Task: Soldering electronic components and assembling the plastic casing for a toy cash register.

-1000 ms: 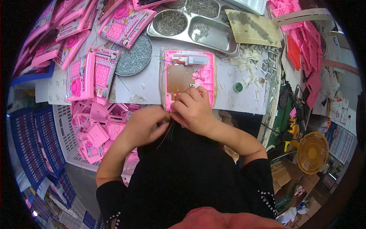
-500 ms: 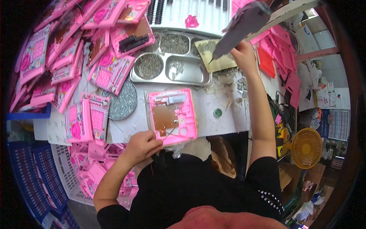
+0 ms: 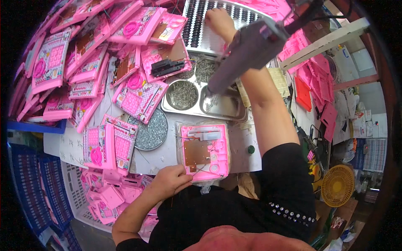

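A pink plastic case (image 3: 224, 154) lies with its inside up on the near edge of the table, a brown circuit board (image 3: 197, 154) and a light grey part in it. My left hand (image 3: 173, 180) is closed at its near left corner; a thin wire runs to the pinched fingertips. My right hand (image 3: 220, 21) reaches far over a white ridged tray (image 3: 238, 10) with rows of black parts. Its fingers curl down onto those parts, and whatever they grip is hidden. A dark grey hanging power tool (image 3: 251, 50) covers part of my right forearm.
A steel compartment tray (image 3: 167, 109) of small metal screws stands behind the case, with a round dish (image 3: 148, 131) of silvery bits beside it. Pink cases (image 3: 54, 58) pile up at the left. A yellowish pad (image 3: 276, 81) lies under my right arm; a yellow fan (image 3: 337, 186) stands at right.
My right hand has left the yellowish pad and moved far and left to the white tray. My left hand stays at the case's corner. The whole view has shifted.
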A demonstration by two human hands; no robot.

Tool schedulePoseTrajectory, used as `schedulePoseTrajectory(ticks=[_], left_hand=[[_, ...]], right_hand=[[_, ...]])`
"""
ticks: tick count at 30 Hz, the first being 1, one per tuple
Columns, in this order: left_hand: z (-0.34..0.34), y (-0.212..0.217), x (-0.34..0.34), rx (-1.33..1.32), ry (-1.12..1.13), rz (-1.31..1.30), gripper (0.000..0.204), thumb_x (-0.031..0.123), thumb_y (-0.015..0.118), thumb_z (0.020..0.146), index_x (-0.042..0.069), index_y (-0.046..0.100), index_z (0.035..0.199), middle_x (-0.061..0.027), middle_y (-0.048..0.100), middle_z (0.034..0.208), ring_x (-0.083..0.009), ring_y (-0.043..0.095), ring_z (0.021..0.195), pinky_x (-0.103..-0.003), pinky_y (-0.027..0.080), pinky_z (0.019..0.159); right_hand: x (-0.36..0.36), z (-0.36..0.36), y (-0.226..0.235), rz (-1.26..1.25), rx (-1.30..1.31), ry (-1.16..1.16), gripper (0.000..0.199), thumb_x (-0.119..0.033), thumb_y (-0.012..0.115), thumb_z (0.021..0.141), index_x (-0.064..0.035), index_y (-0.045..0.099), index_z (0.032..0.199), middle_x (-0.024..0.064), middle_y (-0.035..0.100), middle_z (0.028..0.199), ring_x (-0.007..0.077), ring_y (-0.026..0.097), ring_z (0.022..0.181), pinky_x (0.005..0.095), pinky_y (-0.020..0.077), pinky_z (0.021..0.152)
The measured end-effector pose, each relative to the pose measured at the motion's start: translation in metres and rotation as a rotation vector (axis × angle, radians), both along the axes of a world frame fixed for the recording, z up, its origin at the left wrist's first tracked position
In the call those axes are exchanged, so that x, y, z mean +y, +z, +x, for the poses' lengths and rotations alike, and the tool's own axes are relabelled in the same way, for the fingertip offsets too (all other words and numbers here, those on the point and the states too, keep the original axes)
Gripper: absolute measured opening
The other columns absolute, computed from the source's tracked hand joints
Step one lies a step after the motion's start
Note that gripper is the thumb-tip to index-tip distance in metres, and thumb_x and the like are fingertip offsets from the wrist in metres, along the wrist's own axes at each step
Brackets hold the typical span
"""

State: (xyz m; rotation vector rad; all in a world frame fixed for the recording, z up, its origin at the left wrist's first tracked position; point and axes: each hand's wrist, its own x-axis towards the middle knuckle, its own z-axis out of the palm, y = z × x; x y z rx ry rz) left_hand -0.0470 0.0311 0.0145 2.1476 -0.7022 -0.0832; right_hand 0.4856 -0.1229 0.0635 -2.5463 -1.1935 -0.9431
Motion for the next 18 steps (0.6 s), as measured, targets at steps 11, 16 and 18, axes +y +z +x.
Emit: schedulePoseTrajectory(ticks=[11,16,18], left_hand=[[-0.004,-0.001,0.002,0.014,0.047,-0.014,0.022,0.017,0.081,0.081,0.01,0.068,0.097,-0.0092,0.059,0.086,-0.0309,0.063,0.075,-0.042,0.051,0.063],[-0.003,-0.002,-0.007,0.028,0.074,-0.067,0.023,0.013,0.084,0.078,0.008,0.07,0.097,-0.0083,0.057,0.083,-0.0274,0.061,0.072,-0.038,0.05,0.062],[-0.002,0.003,-0.008,0.034,0.081,-0.036,0.025,0.012,0.085,0.077,0.007,0.071,0.097,-0.0079,0.056,0.082,-0.0253,0.06,0.07,-0.035,0.049,0.061]], right_hand=[[-0.139,-0.208,0.026,1.053,0.583,-0.041,0.016,-0.013,0.07,0.094,-0.0006,0.071,0.104,0.007,0.072,0.097,0.0187,0.066,0.091,0.0327,0.0528,0.085],[-0.144,-0.454,-0.013,0.603,1.055,-0.032,0.018,-0.009,0.08,0.083,-0.0076,0.071,0.099,0.0044,0.069,0.089,0.0179,0.063,0.086,0.032,0.0479,0.075],[-0.133,-0.475,-0.03,0.485,0.934,0.054,0.019,-0.013,0.081,0.081,-0.0093,0.071,0.096,0.0048,0.066,0.09,0.0249,0.058,0.083,0.0376,0.0453,0.075]])
